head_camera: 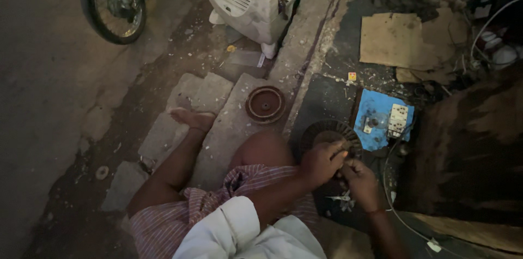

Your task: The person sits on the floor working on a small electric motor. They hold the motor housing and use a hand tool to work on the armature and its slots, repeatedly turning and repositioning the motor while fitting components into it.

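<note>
A: While the light is poor down here, both hands are working on the round slotted core [328, 131] lying on the dark floor slab [327, 95]. The left hand [321, 162] is curling its fingers [333, 153] over the near rim.

B: And the right hand [359, 180]?

A: Its fingers [348, 167] are bunching closed just beside the left ones, pinching something thin at the rim; what it is, I cannot tell.

B: How far along is it looking?

A: Midway, I'd judge. The reddish-brown round cover [265, 104] is lying well beyond the fingers on the stone step [218, 128], so the unit appears already opened. Pale scraps [342, 199] are lying just below the right fingers.

B: What's left?

A: The core's far slots are looking untouched, though it's too dim to be sure. The blue switch board [383, 118] is sitting just past the fingertips, its cable [397, 210] trailing off.
</note>
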`<state>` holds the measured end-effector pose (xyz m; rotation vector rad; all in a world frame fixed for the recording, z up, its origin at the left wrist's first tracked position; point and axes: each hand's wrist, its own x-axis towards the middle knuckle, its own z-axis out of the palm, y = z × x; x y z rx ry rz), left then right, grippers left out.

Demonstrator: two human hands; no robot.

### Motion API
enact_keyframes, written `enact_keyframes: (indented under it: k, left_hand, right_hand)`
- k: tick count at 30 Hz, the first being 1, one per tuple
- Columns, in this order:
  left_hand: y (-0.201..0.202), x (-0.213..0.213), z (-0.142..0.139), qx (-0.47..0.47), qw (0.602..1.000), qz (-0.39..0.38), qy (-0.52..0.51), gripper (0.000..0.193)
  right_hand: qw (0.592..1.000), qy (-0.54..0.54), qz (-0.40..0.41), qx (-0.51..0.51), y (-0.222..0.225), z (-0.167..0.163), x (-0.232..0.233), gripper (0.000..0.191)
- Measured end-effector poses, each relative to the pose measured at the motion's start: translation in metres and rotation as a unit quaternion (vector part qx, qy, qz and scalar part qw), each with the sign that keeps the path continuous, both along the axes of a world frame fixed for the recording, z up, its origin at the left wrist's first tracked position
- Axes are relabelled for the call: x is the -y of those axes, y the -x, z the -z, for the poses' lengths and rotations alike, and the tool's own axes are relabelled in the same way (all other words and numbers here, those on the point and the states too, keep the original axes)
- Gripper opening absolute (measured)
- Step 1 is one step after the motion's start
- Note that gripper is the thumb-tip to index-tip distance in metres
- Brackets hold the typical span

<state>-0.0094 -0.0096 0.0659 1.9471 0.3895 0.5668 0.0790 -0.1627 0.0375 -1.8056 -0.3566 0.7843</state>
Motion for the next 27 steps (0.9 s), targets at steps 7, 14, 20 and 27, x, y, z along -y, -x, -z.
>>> enact_keyframes:
  k: [7,14,20,27]
  left_hand:
    - [0.005,0.001,0.004,0.036,0.999,-0.023,-0.007,0.041]
    - [0.005,-0.007,0.004,-0.016,0.999,0.005,0.048,0.043]
    - [-0.001,0.003,0.013,0.032,0.998,-0.022,-0.04,0.038]
    - [-0.005,-0.011,0.03,0.007,1.0,-0.002,-0.001,0.04]
  right_hand:
    - [0.989,0.024,0.13,-0.066,0.013,-0.002,-0.017,0.018]
    - [0.948,0.055,0.044,0.311,0.022,0.02,-0.01,0.025]
    - [0.99,-0.045,0.128,0.035,0.009,0.038,-0.01,0.03]
    - [0.946,0.067,0.011,0.317,0.011,0.033,-0.006,0.021]
